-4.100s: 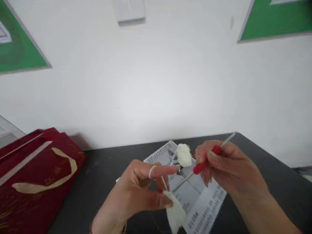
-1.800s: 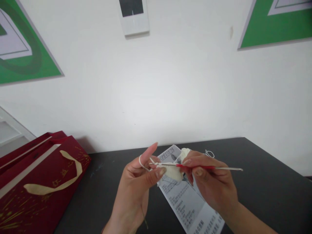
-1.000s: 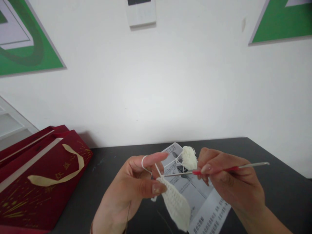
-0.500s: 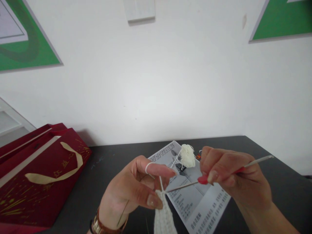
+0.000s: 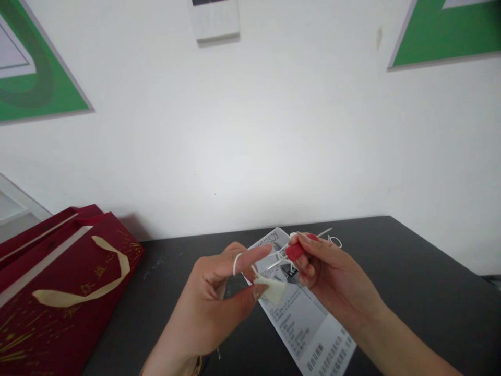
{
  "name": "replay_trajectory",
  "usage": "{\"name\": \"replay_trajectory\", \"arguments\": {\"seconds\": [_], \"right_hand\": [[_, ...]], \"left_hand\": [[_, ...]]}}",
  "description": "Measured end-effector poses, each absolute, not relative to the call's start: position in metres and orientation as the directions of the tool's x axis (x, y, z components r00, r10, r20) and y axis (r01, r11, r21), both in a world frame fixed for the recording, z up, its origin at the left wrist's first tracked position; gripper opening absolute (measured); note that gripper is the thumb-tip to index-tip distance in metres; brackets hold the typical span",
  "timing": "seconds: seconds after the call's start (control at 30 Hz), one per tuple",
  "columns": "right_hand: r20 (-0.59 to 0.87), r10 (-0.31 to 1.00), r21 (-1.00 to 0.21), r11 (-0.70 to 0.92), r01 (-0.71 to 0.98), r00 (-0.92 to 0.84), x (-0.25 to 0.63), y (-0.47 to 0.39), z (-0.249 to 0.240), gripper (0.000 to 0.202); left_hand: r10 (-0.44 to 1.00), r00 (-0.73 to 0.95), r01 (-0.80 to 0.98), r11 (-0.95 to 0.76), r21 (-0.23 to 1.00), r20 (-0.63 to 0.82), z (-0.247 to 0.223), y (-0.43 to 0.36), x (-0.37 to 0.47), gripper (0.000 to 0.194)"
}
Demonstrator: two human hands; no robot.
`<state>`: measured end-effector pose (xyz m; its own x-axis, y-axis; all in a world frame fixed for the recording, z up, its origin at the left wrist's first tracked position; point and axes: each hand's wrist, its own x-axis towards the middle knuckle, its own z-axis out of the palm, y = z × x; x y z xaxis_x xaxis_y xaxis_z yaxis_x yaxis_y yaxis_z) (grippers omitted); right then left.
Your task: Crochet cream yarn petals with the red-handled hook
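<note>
Between thumb and fingers, my left hand [image 5: 223, 297] pinches a small piece of white crochet work [image 5: 275, 291]. A strand of white yarn [image 5: 236, 264] loops round its raised index finger. My right hand [image 5: 332, 271] is closed on the red grip of a crochet hook [image 5: 296, 251]. The hook's thin metal tip points left, close to the top of the crochet work; I cannot tell whether it sits in a stitch. Behind the right fingers the yarn ball is mostly hidden, with a loose loop of yarn [image 5: 335, 242] showing to their right.
A printed instruction sheet [image 5: 313, 339] lies on the dark table [image 5: 164, 292] under my hands. Red gift bags [image 5: 78, 292] with a cream ribbon handle stand at the left. The white wall [image 5: 242, 146] rises behind the table's back edge.
My right hand has moved left and turned, bringing the hook's grip nearer my left hand. The crochet work has lifted and tilted to the right. The view has shifted slightly.
</note>
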<state>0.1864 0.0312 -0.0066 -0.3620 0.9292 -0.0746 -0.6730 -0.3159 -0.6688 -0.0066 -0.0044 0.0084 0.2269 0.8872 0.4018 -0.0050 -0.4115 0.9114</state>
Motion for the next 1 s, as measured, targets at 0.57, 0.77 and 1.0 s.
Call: {"name": "replay_trajectory", "arguments": {"seconds": [0.57, 0.77, 1.0], "right_hand": [[-0.005, 0.979, -0.741, -0.139, -0.657, -0.202, 0.176, 0.023, -0.014, 0.021], [0.013, 0.979, -0.76, -0.122, -0.638, -0.202, 0.174, 0.022, -0.015, 0.024], [0.028, 0.979, -0.757, -0.112, -0.644, -0.202, 0.174, 0.022, -0.015, 0.024]], "left_hand": [[0.962, 0.172, -0.106, -0.196, 0.975, 0.213, -0.013, 0.009, 0.014, 0.038], [0.972, 0.136, -0.118, -0.176, 0.977, 0.191, -0.009, 0.007, 0.015, 0.033], [0.976, 0.067, -0.163, -0.195, 0.967, 0.208, -0.005, 0.002, 0.022, 0.034]]}}
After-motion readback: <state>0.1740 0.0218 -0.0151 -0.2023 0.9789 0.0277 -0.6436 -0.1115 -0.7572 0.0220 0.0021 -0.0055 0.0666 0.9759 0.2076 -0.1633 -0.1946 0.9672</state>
